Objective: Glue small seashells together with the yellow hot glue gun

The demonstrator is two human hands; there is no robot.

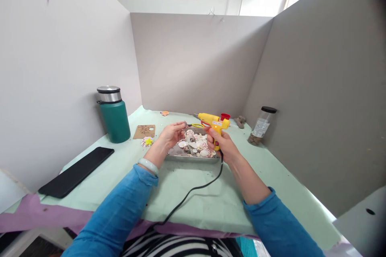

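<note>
My right hand (222, 143) is wrapped round the handle of a yellow glue gun (216, 123), whose nozzle points to the left. My left hand (172, 133) has its fingers pinched together left of the nozzle, on something small that I cannot make out. Under both hands lies a metal tray (193, 159) with many white and reddish seashells (196, 144). A pair of pliers (196, 125) with yellow handles shows at the tray's back edge, between the hands. From the gun's handle a black cord (197, 187) runs down to the table's front edge.
On the left stand a green bottle (114, 120) and a black phone-like slab (79, 170). Near the tray are a brown board (144, 131) and a shell with a yellow star (147, 141). A red cup (224, 116) and a clear jar (261, 127) stand right. Grey panels (199, 60) enclose the table.
</note>
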